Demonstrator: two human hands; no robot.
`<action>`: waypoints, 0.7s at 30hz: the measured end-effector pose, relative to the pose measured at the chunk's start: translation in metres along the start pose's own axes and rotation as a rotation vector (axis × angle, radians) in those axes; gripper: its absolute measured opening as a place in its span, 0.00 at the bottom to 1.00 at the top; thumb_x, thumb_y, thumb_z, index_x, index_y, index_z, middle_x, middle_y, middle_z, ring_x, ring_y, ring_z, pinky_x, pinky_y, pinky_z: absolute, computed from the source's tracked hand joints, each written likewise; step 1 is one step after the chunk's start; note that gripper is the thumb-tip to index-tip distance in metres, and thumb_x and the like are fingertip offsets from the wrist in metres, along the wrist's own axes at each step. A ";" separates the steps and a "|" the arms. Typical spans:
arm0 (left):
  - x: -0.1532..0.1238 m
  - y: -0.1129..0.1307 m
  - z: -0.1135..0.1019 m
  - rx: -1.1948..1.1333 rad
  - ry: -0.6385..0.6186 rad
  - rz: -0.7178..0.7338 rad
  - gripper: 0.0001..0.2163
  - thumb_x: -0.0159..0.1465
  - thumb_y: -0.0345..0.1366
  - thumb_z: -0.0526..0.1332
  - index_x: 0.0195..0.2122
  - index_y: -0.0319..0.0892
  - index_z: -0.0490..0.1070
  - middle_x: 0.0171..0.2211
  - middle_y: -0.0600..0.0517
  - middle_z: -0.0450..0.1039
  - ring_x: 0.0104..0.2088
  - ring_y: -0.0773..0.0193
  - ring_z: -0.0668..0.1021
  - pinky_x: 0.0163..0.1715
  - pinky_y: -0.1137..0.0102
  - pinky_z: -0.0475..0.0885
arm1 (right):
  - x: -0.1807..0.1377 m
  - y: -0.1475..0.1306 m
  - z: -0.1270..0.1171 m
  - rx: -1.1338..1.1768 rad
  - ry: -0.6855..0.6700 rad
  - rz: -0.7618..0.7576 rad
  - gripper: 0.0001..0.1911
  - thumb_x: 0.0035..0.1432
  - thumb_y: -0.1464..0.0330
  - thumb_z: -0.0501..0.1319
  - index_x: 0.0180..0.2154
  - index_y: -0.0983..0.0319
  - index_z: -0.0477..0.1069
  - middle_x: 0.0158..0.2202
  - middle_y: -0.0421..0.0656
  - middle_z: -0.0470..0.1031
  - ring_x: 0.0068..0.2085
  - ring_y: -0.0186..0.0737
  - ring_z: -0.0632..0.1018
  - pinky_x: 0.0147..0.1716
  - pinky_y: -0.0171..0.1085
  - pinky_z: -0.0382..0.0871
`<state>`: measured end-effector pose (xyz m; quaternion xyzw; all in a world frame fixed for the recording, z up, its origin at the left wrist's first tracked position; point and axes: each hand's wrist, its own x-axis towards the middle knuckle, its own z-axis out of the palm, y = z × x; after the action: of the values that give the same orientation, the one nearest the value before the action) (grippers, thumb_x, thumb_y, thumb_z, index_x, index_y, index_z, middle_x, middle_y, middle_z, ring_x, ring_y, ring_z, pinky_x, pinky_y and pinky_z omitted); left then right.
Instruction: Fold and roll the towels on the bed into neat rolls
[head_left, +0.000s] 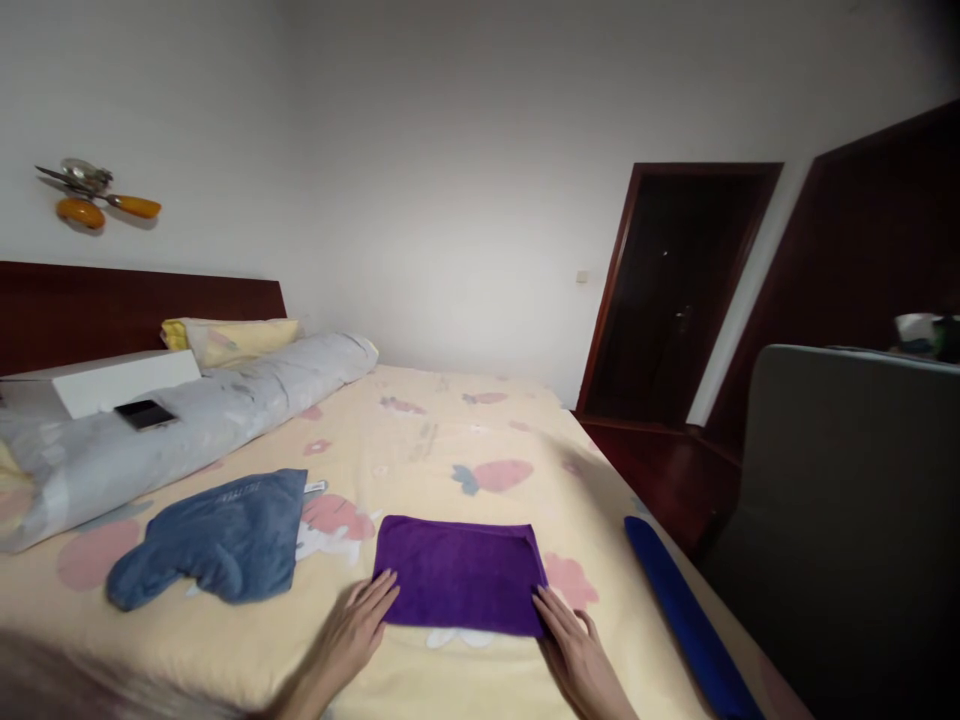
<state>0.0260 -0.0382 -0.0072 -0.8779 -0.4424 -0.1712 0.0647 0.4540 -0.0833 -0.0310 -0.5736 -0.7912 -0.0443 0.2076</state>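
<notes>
A purple cloth, folded into a rectangle, lies flat on the bed in front of me. My left hand rests at its left edge, fingertips on the fabric and fingers stretched out. On the opposite side, my right hand touches the lower right edge, its fingers extended as well. Neither hand grips the cloth. To the left of my left hand lies a blue-grey plush cloth, unevenly spread, with a small white tag at its upper right corner.
The bed has a pale yellow patterned sheet. A long blue object lies along its right edge. At the left, a white box and a phone rest on a rolled grey quilt. A dark chair back stands right.
</notes>
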 end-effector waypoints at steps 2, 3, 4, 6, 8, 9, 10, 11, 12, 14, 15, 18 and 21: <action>-0.002 -0.006 0.003 -0.046 0.007 0.006 0.29 0.62 0.27 0.52 0.64 0.54 0.58 0.63 0.55 0.64 0.61 0.63 0.68 0.60 0.63 0.65 | -0.001 0.005 -0.002 0.047 0.003 -0.008 0.24 0.66 0.63 0.49 0.62 0.53 0.61 0.63 0.48 0.64 0.63 0.49 0.66 0.56 0.53 0.64; -0.002 -0.009 0.004 -0.072 0.015 -0.005 0.28 0.61 0.27 0.52 0.63 0.54 0.60 0.61 0.55 0.66 0.60 0.63 0.70 0.59 0.63 0.66 | 0.000 0.007 -0.002 0.078 0.020 -0.005 0.23 0.66 0.63 0.49 0.61 0.54 0.62 0.62 0.49 0.66 0.62 0.49 0.68 0.55 0.52 0.65; -0.002 -0.011 0.004 -0.104 0.029 -0.022 0.27 0.61 0.27 0.53 0.62 0.53 0.63 0.60 0.54 0.68 0.59 0.62 0.71 0.58 0.63 0.67 | 0.001 0.008 -0.003 0.117 0.049 0.007 0.23 0.65 0.63 0.49 0.60 0.55 0.64 0.60 0.50 0.68 0.60 0.50 0.69 0.54 0.51 0.66; 0.001 -0.015 0.004 -0.192 0.066 -0.078 0.25 0.60 0.28 0.54 0.58 0.53 0.68 0.57 0.54 0.72 0.56 0.62 0.74 0.56 0.65 0.69 | 0.008 0.010 -0.004 0.218 0.113 0.062 0.21 0.64 0.63 0.49 0.55 0.58 0.70 0.55 0.52 0.73 0.56 0.50 0.74 0.52 0.49 0.68; 0.010 -0.018 0.005 -0.310 0.104 -0.182 0.19 0.61 0.31 0.55 0.52 0.51 0.72 0.51 0.53 0.77 0.51 0.62 0.77 0.52 0.67 0.72 | 0.019 0.010 -0.006 0.346 0.134 0.131 0.21 0.65 0.61 0.48 0.51 0.60 0.72 0.50 0.52 0.77 0.50 0.50 0.77 0.49 0.47 0.70; 0.016 -0.018 0.006 -0.370 0.120 -0.248 0.17 0.61 0.32 0.55 0.50 0.50 0.74 0.49 0.53 0.78 0.48 0.62 0.79 0.50 0.68 0.73 | 0.025 0.010 -0.008 0.409 0.122 0.159 0.21 0.65 0.60 0.47 0.50 0.61 0.72 0.49 0.52 0.78 0.48 0.49 0.78 0.48 0.45 0.71; 0.024 -0.019 0.007 -0.420 0.135 -0.329 0.15 0.61 0.33 0.55 0.48 0.48 0.74 0.47 0.53 0.79 0.47 0.61 0.79 0.48 0.68 0.74 | 0.032 0.010 -0.010 0.459 0.104 0.179 0.22 0.66 0.59 0.46 0.49 0.61 0.72 0.48 0.51 0.78 0.47 0.49 0.78 0.47 0.44 0.71; 0.033 -0.019 0.009 -0.454 0.148 -0.415 0.14 0.61 0.34 0.56 0.47 0.47 0.74 0.45 0.52 0.80 0.45 0.61 0.80 0.47 0.68 0.74 | 0.039 0.010 -0.011 0.483 0.093 0.197 0.22 0.66 0.59 0.46 0.49 0.62 0.71 0.48 0.51 0.78 0.47 0.48 0.78 0.47 0.43 0.71; 0.042 -0.020 0.011 -0.470 0.159 -0.497 0.14 0.60 0.33 0.56 0.46 0.45 0.74 0.44 0.52 0.80 0.45 0.61 0.80 0.46 0.68 0.75 | 0.046 0.010 -0.013 0.467 0.091 0.216 0.22 0.66 0.59 0.45 0.49 0.62 0.71 0.48 0.50 0.77 0.48 0.47 0.77 0.47 0.43 0.70; 0.058 -0.021 0.015 -0.456 0.170 -0.620 0.14 0.58 0.31 0.57 0.46 0.44 0.74 0.44 0.51 0.79 0.45 0.61 0.80 0.46 0.68 0.74 | 0.058 0.009 -0.014 0.309 0.103 0.268 0.21 0.65 0.61 0.45 0.49 0.61 0.71 0.48 0.49 0.77 0.49 0.47 0.76 0.49 0.44 0.68; 0.064 -0.022 0.017 -0.436 0.170 -0.655 0.14 0.58 0.30 0.57 0.45 0.43 0.74 0.44 0.50 0.79 0.46 0.60 0.79 0.47 0.68 0.73 | 0.063 0.009 -0.014 0.204 0.110 0.299 0.20 0.65 0.62 0.46 0.49 0.60 0.71 0.47 0.49 0.77 0.49 0.48 0.76 0.49 0.45 0.67; 0.073 -0.019 0.021 -0.369 0.172 -0.709 0.16 0.58 0.29 0.57 0.48 0.40 0.73 0.49 0.43 0.76 0.52 0.53 0.76 0.53 0.59 0.69 | 0.074 0.003 -0.012 -0.006 0.133 0.395 0.20 0.63 0.66 0.46 0.47 0.62 0.73 0.44 0.53 0.77 0.48 0.54 0.75 0.48 0.51 0.65; 0.079 0.000 0.024 -0.236 0.188 -0.662 0.23 0.59 0.25 0.52 0.56 0.42 0.69 0.59 0.42 0.68 0.60 0.52 0.69 0.57 0.55 0.64 | 0.083 -0.020 -0.006 -0.026 0.187 0.375 0.22 0.62 0.71 0.45 0.50 0.63 0.72 0.49 0.56 0.75 0.51 0.56 0.73 0.52 0.55 0.61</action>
<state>0.0751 0.0272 -0.0010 -0.6689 -0.6720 -0.3129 -0.0553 0.4156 -0.0186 0.0091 -0.7069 -0.6472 -0.0679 0.2773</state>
